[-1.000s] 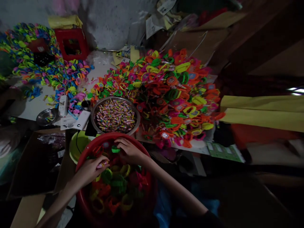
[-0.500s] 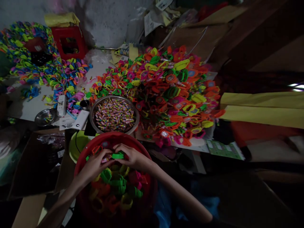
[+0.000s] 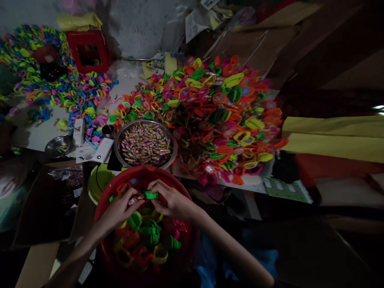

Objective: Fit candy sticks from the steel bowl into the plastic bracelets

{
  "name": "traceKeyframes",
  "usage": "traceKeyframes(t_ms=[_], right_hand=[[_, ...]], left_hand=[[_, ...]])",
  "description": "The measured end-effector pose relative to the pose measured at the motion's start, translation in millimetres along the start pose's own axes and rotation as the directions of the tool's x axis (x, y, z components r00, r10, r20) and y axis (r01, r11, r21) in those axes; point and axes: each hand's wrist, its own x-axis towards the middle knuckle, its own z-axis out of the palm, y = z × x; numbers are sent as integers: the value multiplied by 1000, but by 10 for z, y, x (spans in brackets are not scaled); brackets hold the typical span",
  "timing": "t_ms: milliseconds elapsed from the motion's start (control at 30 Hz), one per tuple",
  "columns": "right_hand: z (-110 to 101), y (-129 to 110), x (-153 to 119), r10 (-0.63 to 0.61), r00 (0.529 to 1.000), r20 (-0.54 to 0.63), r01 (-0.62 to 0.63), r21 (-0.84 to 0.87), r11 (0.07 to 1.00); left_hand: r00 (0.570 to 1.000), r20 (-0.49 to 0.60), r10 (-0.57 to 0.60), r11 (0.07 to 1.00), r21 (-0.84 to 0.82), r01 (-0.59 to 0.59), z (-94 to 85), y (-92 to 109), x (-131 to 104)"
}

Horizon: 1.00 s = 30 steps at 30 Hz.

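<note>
Over the red basin [image 3: 103, 224], my left hand [image 3: 124, 206] pinches a small pink wrapped candy [image 3: 134, 200]. Facing it, my right hand [image 3: 168, 200] grips a green toy watch [image 3: 151, 195] by its near end. The candy and the watch are close together; whether they touch is too small to tell. Beneath my hands, the basin holds green, yellow, orange and pink toy watches [image 3: 150, 232]. Behind the basin stands a metal bowl [image 3: 116, 148] full of pink wrapped candies [image 3: 145, 144].
A large pile of colourful toy watches [image 3: 222, 120] covers the table's right part, and another pile [image 3: 30, 52] lies at the back left, beside a red stool [image 3: 103, 52]. A white power bank [image 3: 104, 150], small metal dish [image 3: 49, 149], green basin [image 3: 93, 184] and open box [image 3: 45, 216] are left.
My right hand has shifted slightly right and its fingers have spread a little more around the green watch. The view has shifted slightly.
</note>
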Motion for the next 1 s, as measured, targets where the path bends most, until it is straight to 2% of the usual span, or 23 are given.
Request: traceKeyframes(t_ms=[67,300,467,800,1000], right_hand=[[-12,-18,-1,24,998,51,-23,-6,1000],[-37,-31,10,-16,990,141,15,12,1000],[-40,-32,2,-9,985,173,7,11,1000],[54,-28,-3,-21,997,81,30,-114,993],[45,-20,-4,-38,997,63,48,-156,987]], left_hand=[[1000,10,-3,1000,-2,3,-7,-12,-3],[1000,30,1,1000,15,-2,5,-51,-9],[1000,11,1,1000,18,-1,1,-19,-8],[1000,8,-9,998,60,8,18,-5,-14],[997,71,-20,998,54,16,-8,51,-20]])
